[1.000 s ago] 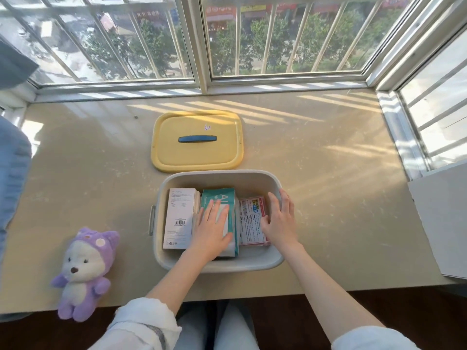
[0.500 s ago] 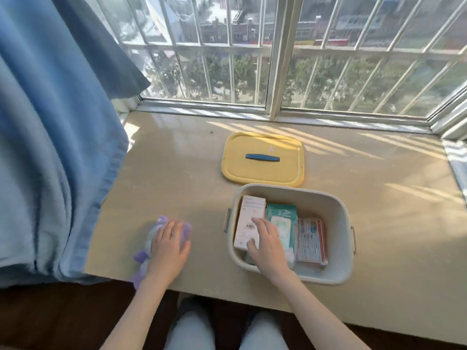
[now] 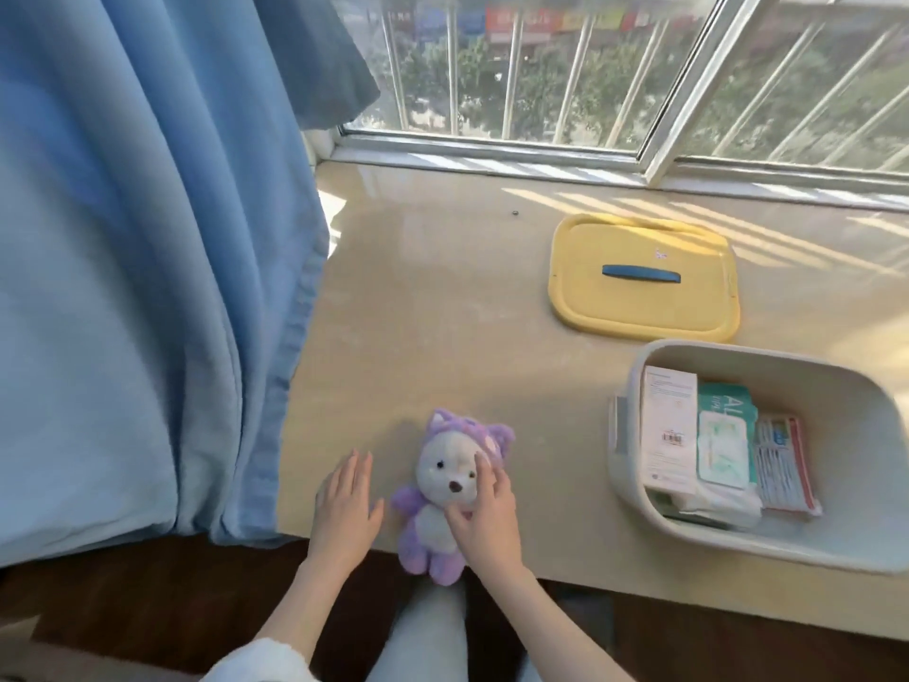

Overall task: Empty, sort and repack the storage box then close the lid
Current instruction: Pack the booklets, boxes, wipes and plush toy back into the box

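Only "AL" is legible, on the green packet [image 3: 729, 409]

Worktop [image 3: 442, 312]: polished stone-look slab, smooth, glossy w/ sun glare. Lid [image 3: 639, 307]: yellow plastic, smooth, semi-matt; its handle [image 3: 642, 276] dark plastic, slight sheen. Storage box [image 3: 811, 386]: pale plastic, smooth, matt. Plush toy [image 3: 438, 470]: fuzzy pile cloth. Curtain [image 3: 147, 287]: woven cloth, matt. Carton [image 3: 669, 420] in box: white card, matt; pack [image 3: 723, 445] beside it: shiny plastic film. Floor [image 3: 147, 607]: dark wood. Window bars [image 3: 511, 76]: prob. painted metal.
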